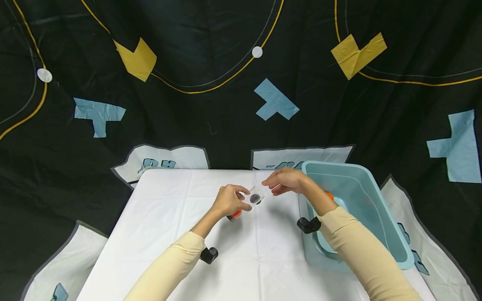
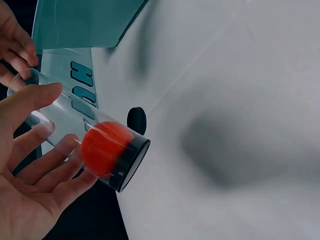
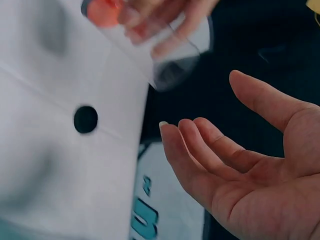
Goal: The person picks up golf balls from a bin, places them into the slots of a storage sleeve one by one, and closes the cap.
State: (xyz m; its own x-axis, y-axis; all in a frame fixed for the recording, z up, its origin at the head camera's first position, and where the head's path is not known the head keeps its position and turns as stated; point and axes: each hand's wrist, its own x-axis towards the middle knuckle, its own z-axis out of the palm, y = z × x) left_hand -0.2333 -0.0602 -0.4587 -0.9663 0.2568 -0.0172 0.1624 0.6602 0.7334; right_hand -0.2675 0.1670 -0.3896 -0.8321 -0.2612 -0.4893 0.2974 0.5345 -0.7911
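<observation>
Presumably to leave both ends free, the left hand grips a clear tube near the right hand, empty, thumb apart.

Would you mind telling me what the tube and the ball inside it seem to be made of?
The tube: probably clear, glossy plastic, being transparent with bright glints, though glass is possible. The ball: perhaps plastic or rubber, looking smooth and evenly orange; glare leaves its finish open.
</observation>
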